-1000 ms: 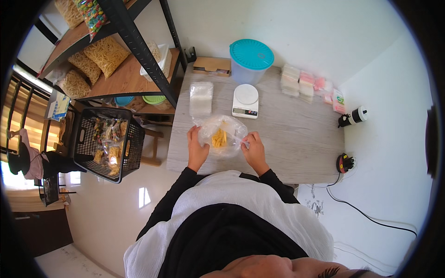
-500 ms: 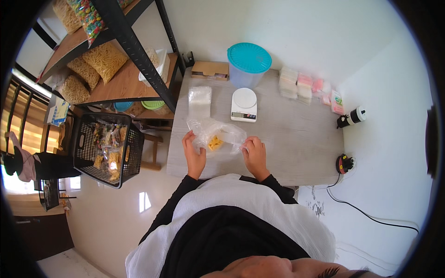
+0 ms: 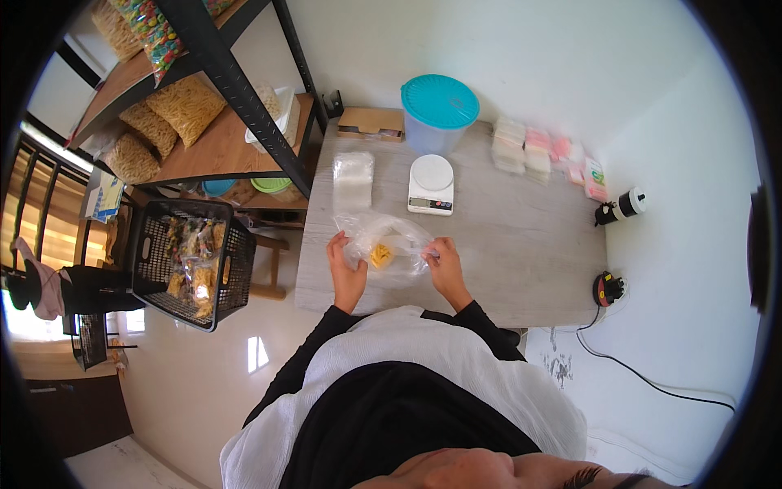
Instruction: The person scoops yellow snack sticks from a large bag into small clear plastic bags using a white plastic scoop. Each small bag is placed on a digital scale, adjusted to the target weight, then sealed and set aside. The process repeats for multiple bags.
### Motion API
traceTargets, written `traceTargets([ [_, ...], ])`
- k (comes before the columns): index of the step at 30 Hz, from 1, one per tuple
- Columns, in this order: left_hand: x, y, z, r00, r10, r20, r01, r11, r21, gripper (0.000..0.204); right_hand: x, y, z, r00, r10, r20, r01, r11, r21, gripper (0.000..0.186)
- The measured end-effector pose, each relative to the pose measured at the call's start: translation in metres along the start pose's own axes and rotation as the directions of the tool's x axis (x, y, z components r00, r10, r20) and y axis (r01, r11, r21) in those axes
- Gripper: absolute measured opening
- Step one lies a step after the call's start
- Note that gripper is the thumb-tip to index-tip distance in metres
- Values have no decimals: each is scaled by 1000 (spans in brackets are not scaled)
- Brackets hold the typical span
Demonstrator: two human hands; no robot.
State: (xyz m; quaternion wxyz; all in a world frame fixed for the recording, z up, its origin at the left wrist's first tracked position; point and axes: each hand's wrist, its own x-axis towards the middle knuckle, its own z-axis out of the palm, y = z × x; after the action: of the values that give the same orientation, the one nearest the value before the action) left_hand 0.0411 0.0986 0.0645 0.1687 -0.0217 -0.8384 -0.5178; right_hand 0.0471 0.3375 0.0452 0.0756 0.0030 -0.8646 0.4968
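Clear plastic bag (image 3: 383,244) with yellow pieces inside lies between both hands on the table (image 3: 521,236). Left hand (image 3: 345,269) reaches forward, fingers curled, pinching the bag's left edge. Right hand (image 3: 445,262) pinches its right edge, fingers together. Scale (image 3: 431,184) sits beyond the fingertips.

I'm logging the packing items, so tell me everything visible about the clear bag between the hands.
The clear plastic bag is thin, crinkled and see-through, with a small yellow clump of food inside. It lies low over the pale table, before the white scale. The left hand holds its left edge, the right hand its right.
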Motion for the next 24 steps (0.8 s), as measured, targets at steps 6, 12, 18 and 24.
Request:
traceTargets([
  [6, -3, 4, -2, 998, -38, 40, 40, 998, -49, 58, 11, -60, -41, 997, 60, 48, -52, 986, -158, 16],
  [12, -13, -39, 19, 797, -485, 359, 545, 835, -81, 74, 11, 39, -12, 994, 72, 85, -49, 967, -251, 22],
  [18, -3, -74, 1, 865, -473, 169, 491, 867, -83, 70, 24, 30, -23, 1000, 22, -2, -22, 982, -189, 24],
  [24, -7, -93, -14, 828, -550, 109, 558, 828, -56, 68, 85, 27, -16, 995, -63, 83, 73, 990, -119, 21],
])
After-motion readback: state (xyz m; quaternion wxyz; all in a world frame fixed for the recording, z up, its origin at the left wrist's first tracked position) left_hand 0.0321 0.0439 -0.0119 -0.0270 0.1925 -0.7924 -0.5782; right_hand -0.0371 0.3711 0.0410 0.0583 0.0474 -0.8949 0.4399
